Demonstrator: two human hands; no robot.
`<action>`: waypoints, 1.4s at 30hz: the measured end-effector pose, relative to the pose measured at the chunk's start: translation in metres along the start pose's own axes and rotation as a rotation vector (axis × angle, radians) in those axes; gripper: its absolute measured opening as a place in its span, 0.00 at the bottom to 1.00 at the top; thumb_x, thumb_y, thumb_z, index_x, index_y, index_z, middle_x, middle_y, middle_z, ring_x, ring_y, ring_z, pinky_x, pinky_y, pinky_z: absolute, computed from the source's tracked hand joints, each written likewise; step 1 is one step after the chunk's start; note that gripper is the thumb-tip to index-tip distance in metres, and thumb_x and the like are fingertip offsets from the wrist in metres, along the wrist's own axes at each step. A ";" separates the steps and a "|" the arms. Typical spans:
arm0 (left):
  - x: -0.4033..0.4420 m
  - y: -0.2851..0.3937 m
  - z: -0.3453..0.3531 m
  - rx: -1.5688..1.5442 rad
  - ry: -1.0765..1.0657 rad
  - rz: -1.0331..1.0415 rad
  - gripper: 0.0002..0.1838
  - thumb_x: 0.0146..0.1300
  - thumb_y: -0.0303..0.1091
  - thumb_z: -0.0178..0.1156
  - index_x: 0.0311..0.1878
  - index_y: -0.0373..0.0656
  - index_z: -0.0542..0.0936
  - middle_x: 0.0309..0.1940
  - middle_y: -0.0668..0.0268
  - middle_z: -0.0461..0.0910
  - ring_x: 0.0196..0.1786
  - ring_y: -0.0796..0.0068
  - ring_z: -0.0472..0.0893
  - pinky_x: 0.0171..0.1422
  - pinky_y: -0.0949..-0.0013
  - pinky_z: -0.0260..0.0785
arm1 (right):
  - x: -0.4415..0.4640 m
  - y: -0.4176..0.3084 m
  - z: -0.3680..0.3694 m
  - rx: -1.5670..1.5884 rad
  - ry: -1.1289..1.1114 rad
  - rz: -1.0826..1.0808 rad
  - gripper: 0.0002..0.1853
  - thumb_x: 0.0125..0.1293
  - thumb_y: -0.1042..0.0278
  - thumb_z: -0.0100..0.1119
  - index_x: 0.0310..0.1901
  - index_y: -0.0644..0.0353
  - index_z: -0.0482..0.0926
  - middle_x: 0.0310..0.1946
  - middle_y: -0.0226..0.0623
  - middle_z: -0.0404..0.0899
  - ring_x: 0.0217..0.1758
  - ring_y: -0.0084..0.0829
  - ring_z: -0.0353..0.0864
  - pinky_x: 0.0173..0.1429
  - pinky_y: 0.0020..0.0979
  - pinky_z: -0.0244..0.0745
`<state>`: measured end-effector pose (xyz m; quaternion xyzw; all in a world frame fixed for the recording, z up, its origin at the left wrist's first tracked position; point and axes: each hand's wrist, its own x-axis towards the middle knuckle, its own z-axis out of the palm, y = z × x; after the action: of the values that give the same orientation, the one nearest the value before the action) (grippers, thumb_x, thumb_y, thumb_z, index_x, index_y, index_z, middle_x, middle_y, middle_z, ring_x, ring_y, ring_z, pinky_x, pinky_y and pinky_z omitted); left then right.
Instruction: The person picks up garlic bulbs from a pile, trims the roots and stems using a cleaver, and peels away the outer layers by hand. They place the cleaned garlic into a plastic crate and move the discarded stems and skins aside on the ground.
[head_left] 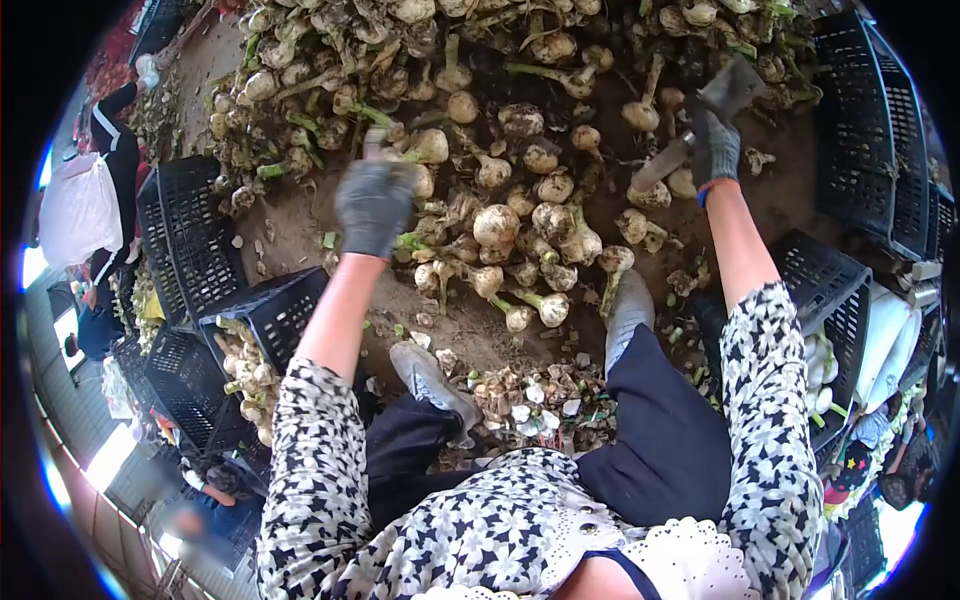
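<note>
My left hand (pixel 376 205), in a dark grey knit glove, is over the left side of a pile of garlic bulbs with green stems. Motion blurs its fingers, so I cannot tell whether they hold anything. A garlic bulb (pixel 430 147) lies just beside its fingertips. My right hand (pixel 718 147), also gloved, is closed around a cutting tool (pixel 733 88) with a broad metal piece above the fist. A flat blade (pixel 664 160) juts left from that hand, over a garlic bulb (pixel 650 195). Loose garlic (pixel 495 227) covers the ground between my hands.
Black plastic crates (pixel 190 235) stand at left, one with trimmed garlic (pixel 250 375). More crates (pixel 855 130) stand at right, with white bulbs (pixel 820 360) in one. Peel scraps (pixel 535 400) lie between my shoes. Other people (pixel 120 160) are at the far left and right.
</note>
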<state>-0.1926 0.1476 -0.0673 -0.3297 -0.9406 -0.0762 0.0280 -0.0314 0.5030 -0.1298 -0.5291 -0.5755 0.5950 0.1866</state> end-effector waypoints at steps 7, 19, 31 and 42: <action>-0.010 0.100 0.029 0.308 -0.737 0.284 0.16 0.57 0.30 0.42 0.49 0.53 0.70 0.40 0.62 0.75 0.41 0.63 0.76 0.42 0.67 0.70 | -0.104 0.014 -0.057 0.440 -0.281 0.051 0.11 0.53 0.70 0.53 0.37 0.66 0.74 0.27 0.36 0.77 0.27 0.27 0.76 0.27 0.27 0.72; -0.072 0.046 -0.007 0.171 -0.493 0.351 0.26 0.54 0.23 0.40 0.57 0.60 0.64 0.59 0.70 0.61 0.62 0.76 0.59 0.63 0.73 0.53 | -0.177 0.035 -0.051 0.444 -0.265 0.167 0.13 0.52 0.67 0.52 0.38 0.65 0.75 0.27 0.36 0.76 0.26 0.29 0.76 0.28 0.27 0.73; -0.012 0.013 0.030 0.194 -0.387 0.177 0.26 0.57 0.30 0.47 0.59 0.63 0.57 0.49 0.57 0.67 0.47 0.59 0.73 0.49 0.58 0.67 | -0.167 0.109 0.003 -0.313 -1.027 -0.259 0.08 0.49 0.73 0.49 0.32 0.62 0.75 0.24 0.41 0.76 0.28 0.34 0.75 0.33 0.30 0.71; -0.124 0.038 0.030 0.049 -0.454 0.153 0.26 0.50 0.25 0.47 0.55 0.56 0.65 0.54 0.57 0.64 0.44 0.60 0.74 0.45 0.62 0.69 | -0.137 0.079 0.033 -1.057 -0.783 -0.374 0.09 0.57 0.66 0.47 0.33 0.60 0.76 0.25 0.46 0.76 0.28 0.35 0.75 0.32 0.31 0.70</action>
<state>-0.0726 0.1056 -0.1052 -0.4078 -0.8967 0.0250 -0.1704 0.0216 0.3521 -0.1501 -0.1868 -0.8955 0.3395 -0.2190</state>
